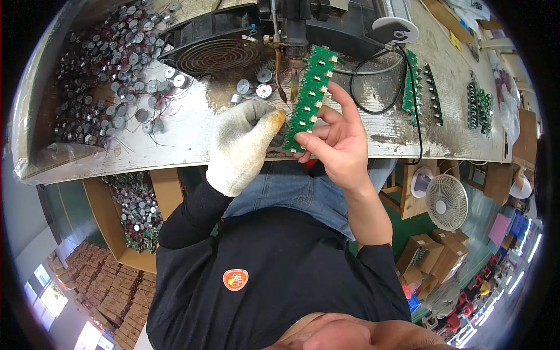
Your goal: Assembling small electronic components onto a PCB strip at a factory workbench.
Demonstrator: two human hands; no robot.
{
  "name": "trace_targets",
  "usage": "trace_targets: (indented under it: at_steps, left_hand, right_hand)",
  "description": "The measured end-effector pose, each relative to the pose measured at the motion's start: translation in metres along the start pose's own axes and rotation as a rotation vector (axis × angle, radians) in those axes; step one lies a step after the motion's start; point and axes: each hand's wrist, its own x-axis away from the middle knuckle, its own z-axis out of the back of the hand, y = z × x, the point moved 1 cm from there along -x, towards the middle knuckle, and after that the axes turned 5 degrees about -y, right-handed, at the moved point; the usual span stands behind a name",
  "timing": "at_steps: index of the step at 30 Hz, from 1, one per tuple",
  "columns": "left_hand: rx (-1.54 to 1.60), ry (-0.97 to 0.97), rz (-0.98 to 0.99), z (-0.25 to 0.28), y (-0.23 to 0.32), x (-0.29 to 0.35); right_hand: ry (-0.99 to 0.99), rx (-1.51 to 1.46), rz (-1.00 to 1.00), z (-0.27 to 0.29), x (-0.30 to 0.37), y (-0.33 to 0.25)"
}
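A long green circuit board strip [309, 96] with small white connectors along it is held tilted over the table's front edge. My right hand [338, 137], bare, grips its lower end, the thumb on top and the fingers behind. Closed in a pinch, my left hand [246, 137] wears a white glove with a stained thumb, close to the strip's left edge. Whatever lies between its fingertips is hidden. Just beyond both hands stands a soldering tool [282, 76] with its tip pointing down. Several small round motors [264, 91] lie beside that tip.
A heap of small wired motors [116, 87] covers the table's left side. Behind the hands stand a black fan [219, 55] and a solder wire spool [395, 28]. More green board strips [412, 87] and a black cable [419, 137] lie right. An open carton [108, 219] stands below left.
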Motion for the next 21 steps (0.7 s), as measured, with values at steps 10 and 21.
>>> trace_targets:
  at_steps: [10, 21]
  left_hand:
    - [0.06, -0.03, 0.071, 0.0, 0.008, 0.002]
    - [-0.001, -0.012, 0.032, 0.002, -0.005, 0.001]
  right_hand:
    - [-0.01, -0.001, 0.003, -0.001, 0.0, -0.004]
    - [-0.001, 0.009, -0.011, -0.001, 0.003, 0.001]
